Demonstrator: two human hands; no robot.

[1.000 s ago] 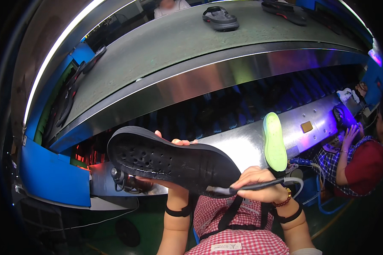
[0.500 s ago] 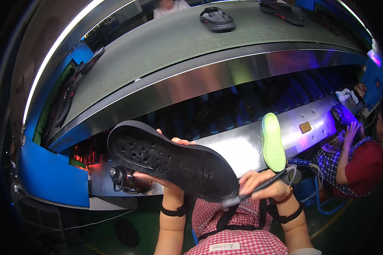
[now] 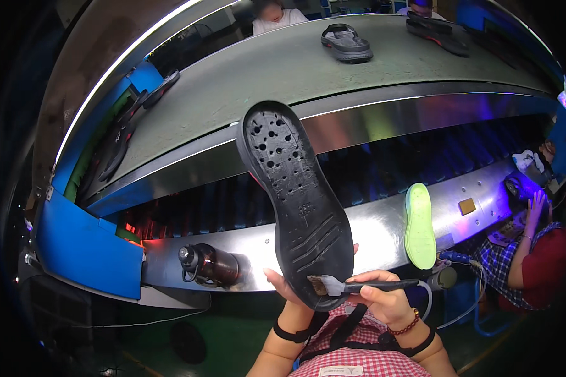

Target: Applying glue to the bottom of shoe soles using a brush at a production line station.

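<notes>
A large black shoe sole [image 3: 305, 207] stands tilted up before me, its hollow inner face toward me and its holed end pointing away. My left hand [image 3: 284, 290] grips its near end from below; the thumb shows on the left, a fingertip on the right, and the rest is behind the sole. In my right hand [image 3: 383, 303] is a brush with a black handle [image 3: 380, 286], held between thumb and fingers. The brush's bristles touch the inside of the near end. A thin pale tube runs from the back of the handle.
On the metal ledge [image 3: 383, 220] are a yellow-green insole [image 3: 420, 229], a small tan block [image 3: 466, 207] and, at the left, a dark bottle [image 3: 210, 265]. Beyond runs a green conveyor belt [image 3: 233, 94] bearing black shoe parts [image 3: 347, 44]. A co-worker's hand [image 3: 534, 210] is at the right.
My left hand has turned the sole from slanting left to nearly upright, its far end rising over the belt's edge. The brush has moved from the rim onto the inner face.
</notes>
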